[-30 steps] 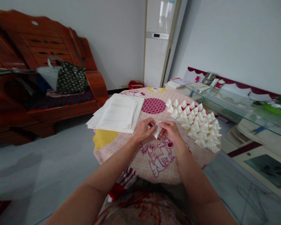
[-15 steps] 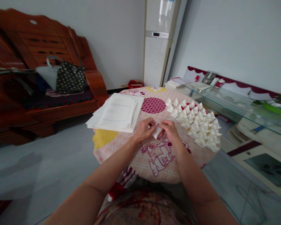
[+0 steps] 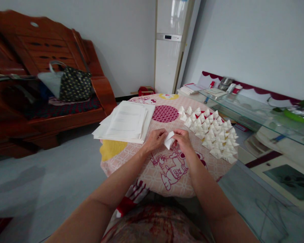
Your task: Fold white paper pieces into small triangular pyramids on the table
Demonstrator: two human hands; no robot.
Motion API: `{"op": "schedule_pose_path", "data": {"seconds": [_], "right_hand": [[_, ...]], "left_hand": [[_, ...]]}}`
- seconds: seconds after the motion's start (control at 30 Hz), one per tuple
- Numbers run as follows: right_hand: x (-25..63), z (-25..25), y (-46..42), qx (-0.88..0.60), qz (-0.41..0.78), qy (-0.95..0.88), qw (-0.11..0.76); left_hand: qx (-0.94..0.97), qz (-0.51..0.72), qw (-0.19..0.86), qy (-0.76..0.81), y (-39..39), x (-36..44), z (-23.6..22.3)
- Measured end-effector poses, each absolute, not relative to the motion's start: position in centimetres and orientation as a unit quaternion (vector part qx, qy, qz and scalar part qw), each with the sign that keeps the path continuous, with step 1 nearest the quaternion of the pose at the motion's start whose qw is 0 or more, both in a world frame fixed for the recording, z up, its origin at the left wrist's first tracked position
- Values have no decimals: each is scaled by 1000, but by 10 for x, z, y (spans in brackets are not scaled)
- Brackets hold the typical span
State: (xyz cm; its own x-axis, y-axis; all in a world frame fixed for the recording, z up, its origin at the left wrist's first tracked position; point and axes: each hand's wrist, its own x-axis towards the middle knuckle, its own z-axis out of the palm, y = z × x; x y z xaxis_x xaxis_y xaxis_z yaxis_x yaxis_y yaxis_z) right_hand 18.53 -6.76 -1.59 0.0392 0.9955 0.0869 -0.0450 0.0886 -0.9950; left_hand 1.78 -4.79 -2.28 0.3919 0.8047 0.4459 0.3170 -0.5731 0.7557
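My left hand (image 3: pixel 155 139) and my right hand (image 3: pixel 182 139) meet over the middle of a round table and pinch a small folded white paper piece (image 3: pixel 169 140) between their fingertips. The table wears a pink cartoon-print cloth (image 3: pixel 167 168). To the right of my hands lie several folded white paper triangles (image 3: pixel 212 133) packed in rows. A stack of white paper sheets (image 3: pixel 126 123) rests on the table's left side.
A red wooden bench (image 3: pixel 48 84) with a spotted handbag (image 3: pixel 72 84) stands at the left. A tall white air conditioner (image 3: pixel 171 47) is in the corner. A glass shelf unit (image 3: pixel 255 114) with books and small items runs along the right wall.
The folded piece has turned a little between my fingers and now shows more of its white face. Both hands stay in the same spot.
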Motion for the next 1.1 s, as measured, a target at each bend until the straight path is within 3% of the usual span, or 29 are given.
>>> {"op": "schedule_pose_path", "data": {"seconds": [0.53, 1.1], "right_hand": [[194, -17, -68, -427, 527, -527, 512], [195, -19, -70, -444, 464, -568, 514]], "left_hand": [[755, 433, 354, 342, -48, 17, -25], [787, 394, 343, 329, -53, 16, -17]]}}
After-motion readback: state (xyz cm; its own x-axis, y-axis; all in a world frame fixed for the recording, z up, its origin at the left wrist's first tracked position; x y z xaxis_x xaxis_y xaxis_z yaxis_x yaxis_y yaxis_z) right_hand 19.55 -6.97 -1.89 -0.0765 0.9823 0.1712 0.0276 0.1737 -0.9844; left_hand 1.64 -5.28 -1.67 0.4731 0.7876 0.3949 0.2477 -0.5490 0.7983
